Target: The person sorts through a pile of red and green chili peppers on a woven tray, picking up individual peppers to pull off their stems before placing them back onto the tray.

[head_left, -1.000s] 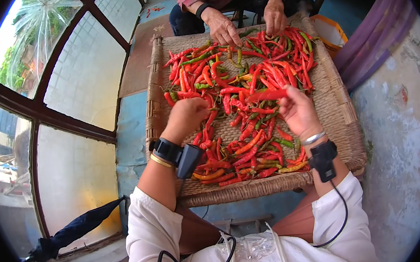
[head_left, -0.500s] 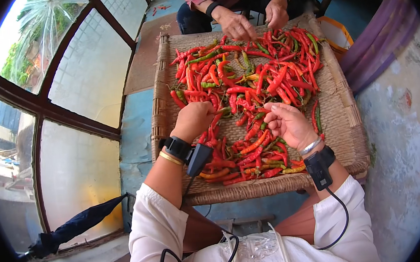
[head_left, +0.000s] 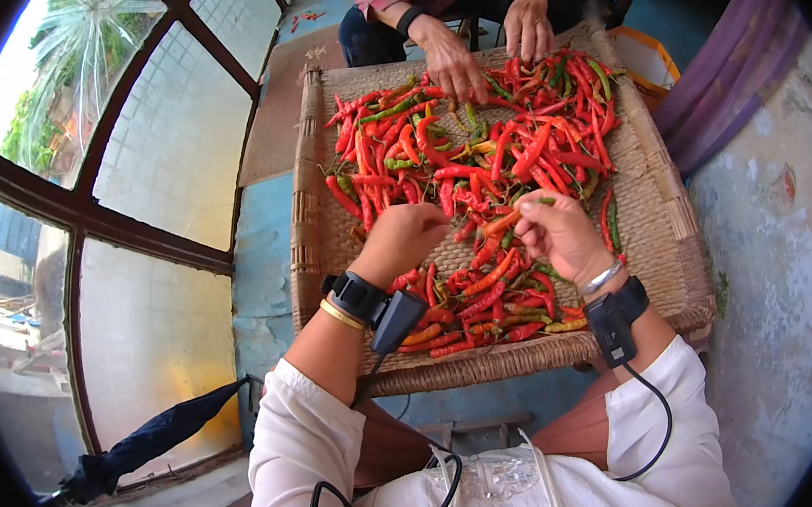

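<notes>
Red, orange and green chili peppers lie spread over a woven tray in front of me. My right hand is closed, thumb and fingers pinching an orange-red chili pepper near its green stem end; the pepper points left. Across from it, my left hand is closed above the left part of the heap, fingertips close to the peppers. Whatever lies within its fingers is hidden by the back of the hand. More peppers are heaped just below both hands, toward the near edge.
Opposite me a person's two hands are over the far peppers. Windows and a folded dark umbrella stand at the left. At the right are a purple curtain, a worn wall and an orange-rimmed container.
My left hand has shifted slightly right and down. An orange-red pepper now shows in my right hand's fingers. The other person's hands have lowered and spread apart over the peppers.
</notes>
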Motion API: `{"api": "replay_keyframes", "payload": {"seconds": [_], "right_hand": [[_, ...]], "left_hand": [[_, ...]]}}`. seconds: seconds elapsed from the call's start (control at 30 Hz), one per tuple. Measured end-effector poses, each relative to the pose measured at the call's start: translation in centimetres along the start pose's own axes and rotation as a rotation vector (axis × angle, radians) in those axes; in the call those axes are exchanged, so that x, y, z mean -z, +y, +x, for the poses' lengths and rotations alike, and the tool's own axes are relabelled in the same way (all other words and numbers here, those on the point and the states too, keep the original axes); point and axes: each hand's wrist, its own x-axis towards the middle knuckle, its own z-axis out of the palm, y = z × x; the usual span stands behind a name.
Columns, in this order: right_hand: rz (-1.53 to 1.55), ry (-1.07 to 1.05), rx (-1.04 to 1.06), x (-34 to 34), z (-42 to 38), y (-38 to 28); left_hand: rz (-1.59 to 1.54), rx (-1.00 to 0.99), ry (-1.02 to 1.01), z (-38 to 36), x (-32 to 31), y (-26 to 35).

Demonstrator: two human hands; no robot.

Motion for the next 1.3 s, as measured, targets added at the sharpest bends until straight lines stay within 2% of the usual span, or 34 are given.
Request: {"api": "replay_keyframes", "payload": {"seconds": [0.03,0.07,0.13,0.2,0.27,0.3,0.37,0.47,0.53,0.67,0.73,0.77,0.83,0.87,1.03,1.1,1.17,1.2,1.27,1.3], "right_hand": [[0.051,0.058,0.037,0.5,0.2,-0.2],[0.095,0.053,0.088,1.2,0.5,-0.3],[0.276,0.137,0.148,1.5,0.5,-1.1],[0.393,0.169,0.190,2.0,0.7,-1.3],[0.505,0.337,0.113,2.2,0.9,-1.3],[0.501,0.337,0.111,2.2,1.0,-1.0],[0.397,0.216,-0.061,2.1,0.9,-0.2],[0.200,0.006,-0.074,0.1,0.1,-0.1],[0.120,-0.036,-0.070,-0.1,0.0,0.2],[-0.046,-0.130,-0.132,-0.6,-0.2,0.5],[-0.071,-0.144,-0.147,-1.0,-0.3,0.4],[-0.075,-0.163,-0.134,-1.2,-0.4,0.4],[-0.078,-0.183,-0.121,-1.2,-0.4,0.7],[-0.130,-0.185,-0.105,-1.1,-0.3,0.9],[-0.156,-0.099,-0.067,-1.1,-0.4,0.4],[-0.044,0.022,0.008,-0.4,-0.2,-0.2],[0.073,0.103,0.076,1.1,0.5,-0.7],[0.230,0.138,0.098,1.8,0.7,-0.9],[0.512,0.230,0.158,2.4,0.9,-1.2],[0.571,0.310,0.105,3.0,1.1,-1.3]], "left_hand": [[0.244,0.056,0.040,-0.1,0.3,-0.9],[0.246,0.055,0.040,-0.2,0.3,-1.8],[0.474,0.141,0.017,-0.4,0.4,-3.0],[0.499,0.162,0.011,-0.3,0.1,-3.5],[0.520,0.184,0.005,-0.3,-0.3,-3.6],[0.546,0.220,-0.021,-0.4,-0.5,-3.4],[0.567,0.259,-0.044,-0.4,-1.0,-3.4],[0.631,0.242,-0.014,-0.3,-1.4,-3.3],[0.474,0.196,0.072,-0.3,-0.2,-1.8],[0.327,0.134,0.036,-0.3,1.5,0.6],[-0.073,0.116,-0.036,-0.5,1.1,2.0],[-0.075,0.118,-0.040,-0.6,0.8,2.6],[-0.181,0.057,-0.206,-0.8,0.0,3.6],[-0.099,-0.103,-0.194,-0.8,-0.6,3.3],[-0.104,-0.058,-0.229,-0.7,-0.4,3.3],[-0.112,-0.010,-0.242,-0.8,0.5,2.6],[0.151,-0.018,-0.181,-0.8,1.1,0.5],[0.151,-0.017,-0.182,-0.9,1.0,-0.8],[0.627,0.243,-0.149,-0.9,0.6,-2.8],[0.626,0.245,-0.150,-1.0,0.5,-2.9]]}}
